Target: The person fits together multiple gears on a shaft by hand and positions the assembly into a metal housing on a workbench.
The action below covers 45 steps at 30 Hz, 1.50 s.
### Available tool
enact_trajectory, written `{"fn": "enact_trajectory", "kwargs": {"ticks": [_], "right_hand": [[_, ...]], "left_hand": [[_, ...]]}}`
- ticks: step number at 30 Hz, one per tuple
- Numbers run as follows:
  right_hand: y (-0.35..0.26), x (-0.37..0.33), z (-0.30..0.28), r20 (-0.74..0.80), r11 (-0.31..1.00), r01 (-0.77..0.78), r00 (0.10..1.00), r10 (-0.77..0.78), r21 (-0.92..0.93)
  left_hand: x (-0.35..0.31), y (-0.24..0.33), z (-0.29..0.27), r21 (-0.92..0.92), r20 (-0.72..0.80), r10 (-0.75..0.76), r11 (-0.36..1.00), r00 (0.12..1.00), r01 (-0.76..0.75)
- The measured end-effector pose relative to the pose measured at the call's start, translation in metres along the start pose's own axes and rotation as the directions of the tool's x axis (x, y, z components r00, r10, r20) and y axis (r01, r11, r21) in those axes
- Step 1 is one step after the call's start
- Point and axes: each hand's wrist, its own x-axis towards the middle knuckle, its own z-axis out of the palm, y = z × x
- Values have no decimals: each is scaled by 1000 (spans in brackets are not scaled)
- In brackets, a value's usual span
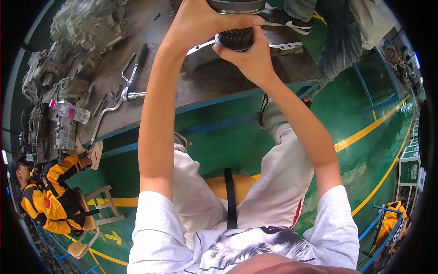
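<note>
At the top middle, above the workbench [196, 86], I hold a dark gear shaft [236, 40] in both hands. Its upper part is a wide metal ring [237, 6], cut off by the picture's edge; below it sits a narrower toothed gear. My left hand [198, 20] is closed round the left side of the wide ring, its thumb stretched across just under it. From below, my right hand [251, 59] grips the narrower gear between thumb and fingers. Behind the hands a flat silver metal bar [288, 48] lies on the bench.
Silver hand wrenches [125, 93] lie on the bench left of my forearm. Cast metal gearbox housings [89, 23] and a plastic bottle [70, 112] stand farther left. A person in yellow and black [57, 196] sits at the lower left. Another person's jeans [340, 50] show beyond the bench.
</note>
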Motion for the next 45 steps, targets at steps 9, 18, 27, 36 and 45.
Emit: {"fn": "enact_trajectory", "kwargs": {"ticks": [9, 18, 27, 36, 45], "right_hand": [[3, -2, 3, 20, 998, -33, 999, 31, 61], [10, -3, 11, -83, 998, 52, 995, -50, 21], [9, -3, 8, -56, 996, -21, 998, 26, 84], [10, -3, 7, -53, 999, -40, 998, 42, 37], [1, -4, 3, 22, 1000, -13, 1000, 14, -5]], "left_hand": [[-2, -2, 4, 178, -126, 65, 983, 990, -42], [-9, -8, -7, 430, -151, 96, 903, 984, -22], [-8, -13, -11, 515, -152, 139, 856, 979, -42], [-6, -7, -7, 547, -132, 193, 832, 972, -91], [0, 11, 9, 189, -146, 62, 981, 987, -34]]}}
